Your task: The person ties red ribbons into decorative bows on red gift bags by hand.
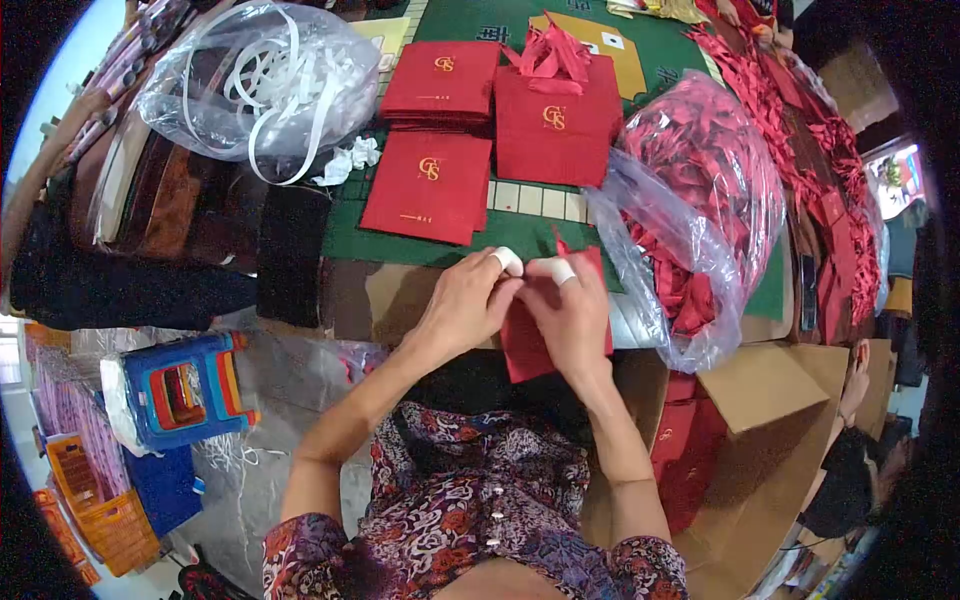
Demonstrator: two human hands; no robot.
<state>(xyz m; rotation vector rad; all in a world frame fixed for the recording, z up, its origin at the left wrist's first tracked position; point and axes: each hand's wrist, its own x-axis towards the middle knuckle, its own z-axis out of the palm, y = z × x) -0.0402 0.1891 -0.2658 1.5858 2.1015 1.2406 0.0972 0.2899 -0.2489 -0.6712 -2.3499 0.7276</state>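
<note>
A red paper bag [525,345] hangs upright at the table's front edge, partly covered by my hands. My left hand [462,303] is closed in a pinch at the bag's upper edge. My right hand [572,315] lies over the bag's right side, its fingers closed and meeting the left fingertips. White finger covers show on both hands. A short piece of red ribbon [560,240] sticks up behind the right fingers. What exactly lies between the fingertips is hidden.
Red bags with gold lettering lie in a front stack [428,190], a back stack [440,85], and one ribbon-topped pile [556,140]. Plastic bags hold red ribbons [700,150] and white straps [270,80]. An open carton [765,470] with red bags stands right; stools [185,390] stand left.
</note>
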